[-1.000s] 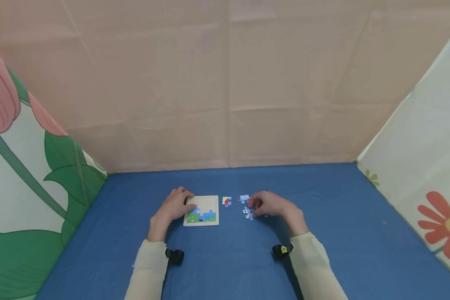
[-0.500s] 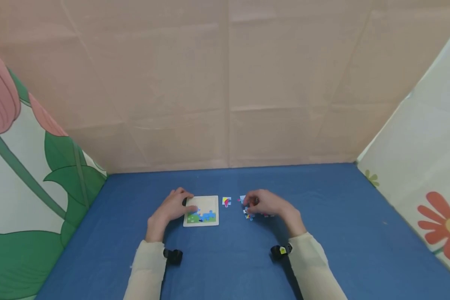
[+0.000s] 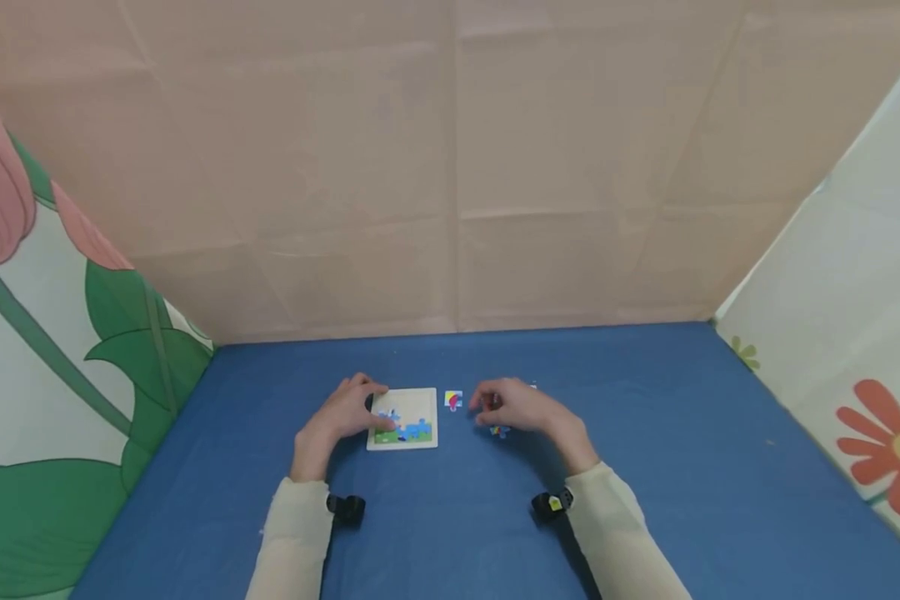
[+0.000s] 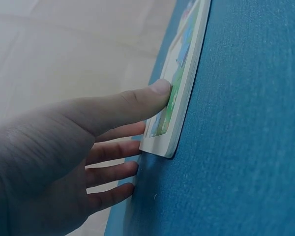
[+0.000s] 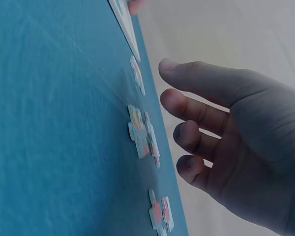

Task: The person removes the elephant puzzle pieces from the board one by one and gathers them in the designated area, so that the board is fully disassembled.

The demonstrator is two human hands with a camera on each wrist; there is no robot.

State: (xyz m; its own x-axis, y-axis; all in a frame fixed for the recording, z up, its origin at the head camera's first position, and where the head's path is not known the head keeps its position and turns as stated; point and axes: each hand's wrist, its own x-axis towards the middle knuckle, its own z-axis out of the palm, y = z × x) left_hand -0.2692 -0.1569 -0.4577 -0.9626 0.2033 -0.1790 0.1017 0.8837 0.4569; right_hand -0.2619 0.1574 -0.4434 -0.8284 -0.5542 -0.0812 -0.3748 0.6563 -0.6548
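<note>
A square puzzle board (image 3: 420,407) lies on the blue table, with joined green and blue jigsaw pieces (image 3: 414,432) along its near side and a pale bare area beyond. My left hand (image 3: 343,410) is at the board's left edge. Its thumb (image 4: 160,87) presses on the puzzle's face, while the other fingers extend along the edge. My right hand (image 3: 521,405) hovers over loose pieces, fingers loosely bent and thumb apart, with nothing between them. Under it, a colourful jigsaw piece (image 5: 138,130) lies close beside a pale jigsaw piece (image 5: 152,140).
Between board and right hand lies a yellow and red jigsaw piece (image 3: 453,401). More loose pieces (image 5: 157,211) lie farther right, mostly hidden by the hand in the head view. A beige sheet (image 3: 450,208) hangs behind the blue table (image 3: 450,533).
My right hand has moved left over the loose pieces, uncovering a piece at its far right side. The left thumb has slid slightly nearer on the puzzle; the board stays put.
</note>
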